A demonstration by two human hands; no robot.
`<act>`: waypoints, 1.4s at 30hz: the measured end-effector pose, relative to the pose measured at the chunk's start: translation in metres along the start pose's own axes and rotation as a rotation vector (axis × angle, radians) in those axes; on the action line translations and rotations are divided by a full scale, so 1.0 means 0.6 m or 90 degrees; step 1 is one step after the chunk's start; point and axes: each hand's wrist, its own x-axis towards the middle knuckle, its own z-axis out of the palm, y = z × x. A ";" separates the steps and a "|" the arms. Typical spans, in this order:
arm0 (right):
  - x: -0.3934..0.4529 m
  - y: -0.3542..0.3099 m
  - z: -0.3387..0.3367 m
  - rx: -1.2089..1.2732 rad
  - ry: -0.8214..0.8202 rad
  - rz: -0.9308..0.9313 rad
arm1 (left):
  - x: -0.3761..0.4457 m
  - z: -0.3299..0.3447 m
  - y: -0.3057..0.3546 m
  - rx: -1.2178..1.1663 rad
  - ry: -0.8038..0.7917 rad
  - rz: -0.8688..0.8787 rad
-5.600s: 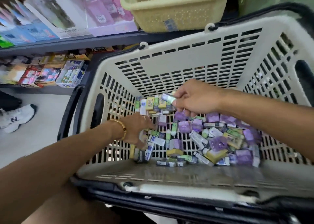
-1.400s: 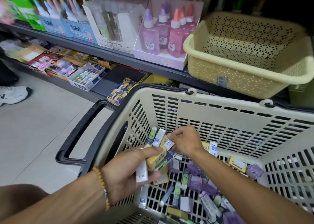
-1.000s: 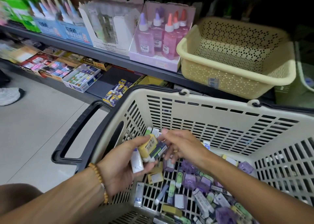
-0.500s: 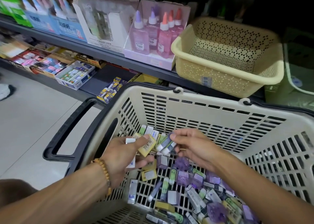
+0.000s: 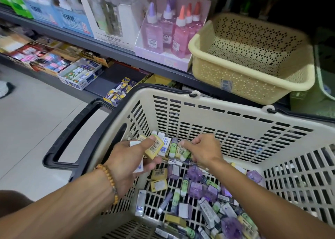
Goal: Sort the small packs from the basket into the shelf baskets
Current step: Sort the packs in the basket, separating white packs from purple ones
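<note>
A slotted cream shopping basket (image 5: 217, 115) with a black handle (image 5: 72, 135) is seen from above, set in front of a shop shelf (image 5: 112, 50). A fan of small packs (image 5: 164, 146) is gripped in the left hand (image 5: 130, 159), over the basket's near-left corner; the thumb is pressed onto a yellow pack (image 5: 154, 148) with a barcode label, and the other fingers are curled beneath the bunch. A beaded bracelet (image 5: 108, 180) is worn on the left wrist. The right hand (image 5: 203, 150) is held just beside the left one, its fingers curled round a green and white pack (image 5: 183, 152) at the right end of the fan. Many more loose packs (image 5: 199, 199), purple, green, yellow and white, are scattered over the basket floor below and to the right of both hands. On the shelf behind the basket's far rim, a perforated yellow shelf basket (image 5: 250, 79) is placed, with nothing to be seen inside it. To its left, pink and purple bottles (image 5: 170, 30) are stood upright in a display box, and further boxed goods are lined up along the shelf to the left. On the lower shelf (image 5: 101, 82), trays of small boxed goods are laid out. A pale tiled floor (image 5: 32, 121) is seen at the left.
</note>
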 end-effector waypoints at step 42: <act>-0.052 -0.012 -0.072 0.210 -0.324 -0.081 | 0.020 0.065 -0.029 0.229 -0.161 -0.027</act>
